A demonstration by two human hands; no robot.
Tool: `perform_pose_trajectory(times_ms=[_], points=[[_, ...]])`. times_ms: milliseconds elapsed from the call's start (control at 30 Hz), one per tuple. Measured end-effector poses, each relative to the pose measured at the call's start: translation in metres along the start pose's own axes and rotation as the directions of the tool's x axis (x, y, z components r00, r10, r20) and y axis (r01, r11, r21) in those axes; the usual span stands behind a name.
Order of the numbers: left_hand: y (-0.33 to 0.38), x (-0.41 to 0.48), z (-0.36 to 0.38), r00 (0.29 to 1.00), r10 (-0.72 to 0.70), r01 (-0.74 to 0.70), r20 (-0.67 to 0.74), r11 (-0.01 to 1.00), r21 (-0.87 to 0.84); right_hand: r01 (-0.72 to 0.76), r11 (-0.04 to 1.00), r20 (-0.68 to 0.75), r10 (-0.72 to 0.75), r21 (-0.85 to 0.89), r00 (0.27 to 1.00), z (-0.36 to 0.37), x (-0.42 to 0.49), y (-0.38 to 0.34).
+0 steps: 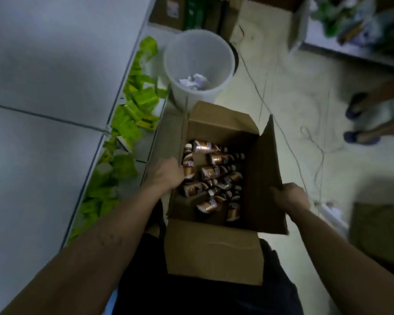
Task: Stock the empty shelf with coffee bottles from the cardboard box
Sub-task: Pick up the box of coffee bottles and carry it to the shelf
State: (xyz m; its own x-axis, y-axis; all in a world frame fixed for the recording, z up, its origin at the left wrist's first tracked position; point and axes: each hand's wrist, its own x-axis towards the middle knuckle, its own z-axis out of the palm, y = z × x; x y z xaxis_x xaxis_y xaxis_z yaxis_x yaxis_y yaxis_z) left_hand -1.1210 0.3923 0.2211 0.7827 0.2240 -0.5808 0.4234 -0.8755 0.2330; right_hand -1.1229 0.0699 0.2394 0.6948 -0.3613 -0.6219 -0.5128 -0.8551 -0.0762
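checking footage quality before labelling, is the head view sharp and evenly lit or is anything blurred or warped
Head view: dim, darker toward the corners; coffee bottles in the cardboard box soft but recognisable; feet at the right edge smeared; shelf edge bowed by the wide lens.

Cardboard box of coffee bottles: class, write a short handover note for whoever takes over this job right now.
Left hand grips the cardboard box at its left edge; right hand grips its open right flap.
Coffee bottles lie jumbled inside the box, which is beside the white shelving.
Done: box open.
Left: move all the bottles; none shows on the shelving.
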Motion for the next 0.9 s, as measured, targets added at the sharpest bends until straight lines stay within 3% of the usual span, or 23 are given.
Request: perform_pose_trajectory(times_ms=[133,400,600,767,900], points=[[-0.009,0.008,0.039,0.996,0.070,-0.068,-0.048,0.997,0.030,-0.092,0.986,-0.119,0.109,0.140,0.987,0.063,-0.008,0.029],[-0.009,0.073,0.167,0.998,0.056,-0.064,0.036,0.958,0.278,-0.080,0.953,-0.258,0.159,0.292,0.953,0.211,0.067,0.101],[-0.058,0.136,0.261,0.979,0.197,-0.204,0.059,0.966,0.159,-0.062,0.947,-0.224,0.138,0.315,0.965,0.311,0.123,0.149],[-0.111,0.156,0.283,0.976,0.220,-0.218,0.008,0.964,0.149,-0.132,0.930,0.025,0.132,0.343,0.991,0.336,0.136,0.169],[-0.122,0.189,0.260,0.971,0.238,-0.237,0.032,0.926,0.296,-0.307,0.879,0.275,0.214,0.365,0.937,0.315,0.145,0.173]])
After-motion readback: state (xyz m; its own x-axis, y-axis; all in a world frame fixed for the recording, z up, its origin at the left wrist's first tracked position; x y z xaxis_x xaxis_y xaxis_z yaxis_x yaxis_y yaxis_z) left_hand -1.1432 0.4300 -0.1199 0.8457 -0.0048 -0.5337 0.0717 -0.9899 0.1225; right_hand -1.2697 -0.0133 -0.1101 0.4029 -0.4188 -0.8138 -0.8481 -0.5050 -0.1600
